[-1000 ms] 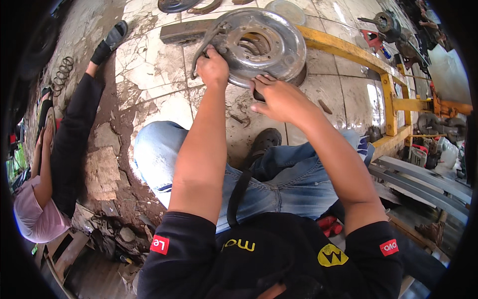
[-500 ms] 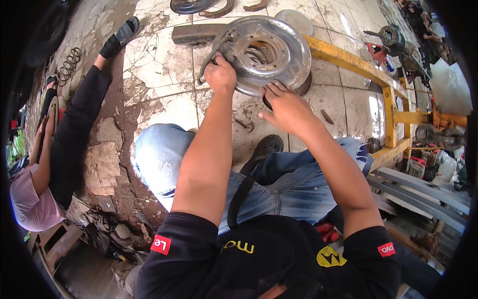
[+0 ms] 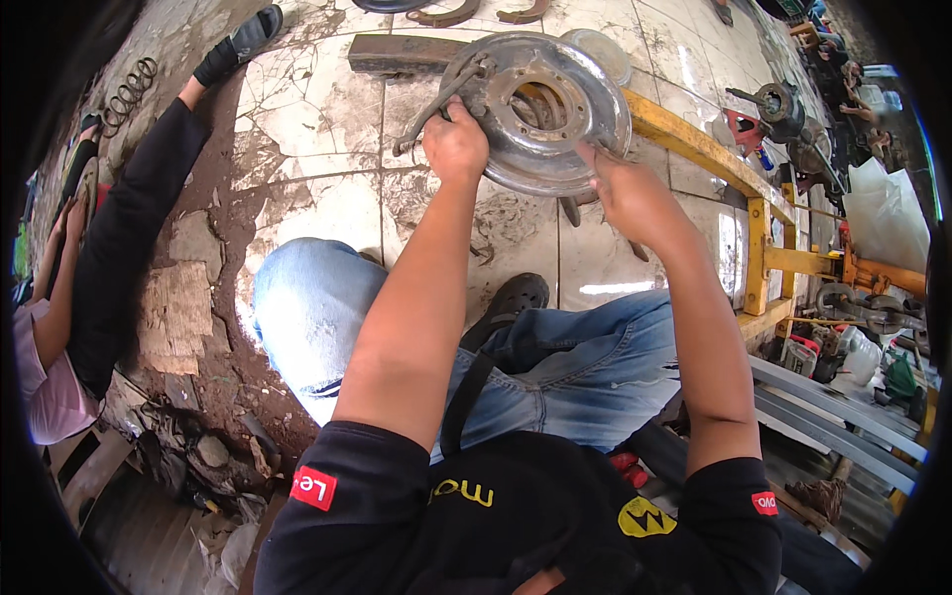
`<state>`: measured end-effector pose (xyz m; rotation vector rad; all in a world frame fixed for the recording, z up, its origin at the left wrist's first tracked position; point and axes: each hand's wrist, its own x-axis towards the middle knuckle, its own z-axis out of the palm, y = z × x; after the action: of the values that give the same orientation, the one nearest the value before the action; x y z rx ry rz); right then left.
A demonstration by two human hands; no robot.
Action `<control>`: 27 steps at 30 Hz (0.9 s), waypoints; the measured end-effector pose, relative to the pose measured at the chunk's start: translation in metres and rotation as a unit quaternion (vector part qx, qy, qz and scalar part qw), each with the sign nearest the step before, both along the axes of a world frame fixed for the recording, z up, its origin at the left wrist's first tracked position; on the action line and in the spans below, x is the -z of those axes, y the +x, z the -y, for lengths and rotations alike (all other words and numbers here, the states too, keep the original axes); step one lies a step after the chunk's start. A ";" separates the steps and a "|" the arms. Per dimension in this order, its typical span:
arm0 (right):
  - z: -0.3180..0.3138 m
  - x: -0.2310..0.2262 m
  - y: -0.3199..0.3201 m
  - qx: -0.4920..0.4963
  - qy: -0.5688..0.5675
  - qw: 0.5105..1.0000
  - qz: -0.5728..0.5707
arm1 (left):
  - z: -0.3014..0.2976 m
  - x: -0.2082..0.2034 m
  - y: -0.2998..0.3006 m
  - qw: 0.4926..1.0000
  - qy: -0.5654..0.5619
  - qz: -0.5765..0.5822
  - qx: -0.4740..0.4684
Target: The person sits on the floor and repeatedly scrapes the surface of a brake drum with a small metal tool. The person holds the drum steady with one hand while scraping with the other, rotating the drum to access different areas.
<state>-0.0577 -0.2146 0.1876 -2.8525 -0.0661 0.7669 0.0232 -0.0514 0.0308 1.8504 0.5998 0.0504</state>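
Note:
A round grey metal brake backing plate [image 3: 516, 159] with a large centre hole is held tilted above the tiled floor. My left hand [image 3: 456, 144] is closed on its left edge, beside a dark hose-like piece [image 3: 421, 124] that hangs down there. At the plate's lower right my right hand [image 3: 635, 198] reaches over the face near the hole. Its fingertips are smeared by motion, so whether they hold anything is hidden. A small dark flat piece [image 3: 570, 210] shows just under the plate's lower rim.
A rusty steel beam [image 3: 397, 54] lies behind the plate, with curved brake shoes [image 3: 446, 14] beyond. To the right stands a yellow metal frame [image 3: 704, 139]. A coil spring [image 3: 129, 94] lies at far left, near another person's outstretched leg [image 3: 149, 218]. Grey metal bars [image 3: 843, 407] lie at lower right.
My right hand has moved from the plate's lower rim up and right, onto its face near the hole. The plate has shifted slightly right; my left hand keeps its hold.

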 end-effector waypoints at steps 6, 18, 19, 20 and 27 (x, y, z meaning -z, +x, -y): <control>0.017 0.063 -0.027 -0.180 -0.062 0.975 0.112 | 0.004 0.004 0.003 1.000 0.013 -0.008 0.001; -0.004 0.065 -0.025 -0.132 -0.064 0.984 0.103 | 0.007 -0.001 0.006 1.000 -0.008 -0.003 -0.024; -0.011 0.064 -0.018 -0.128 -0.066 0.985 0.097 | 0.005 -0.003 0.006 0.999 -0.017 -0.016 -0.026; -0.014 0.063 -0.015 -0.123 -0.068 0.986 0.090 | 0.006 -0.005 0.005 0.999 -0.026 -0.029 -0.028; -0.016 0.071 -0.021 -0.121 -0.028 0.983 0.133 | 0.003 -0.004 0.006 1.000 -0.008 -0.017 -0.018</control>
<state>-0.0791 -0.1985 0.1170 -3.0180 -0.4410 0.4265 0.0288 -0.0545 0.0353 1.8283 0.6564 0.0379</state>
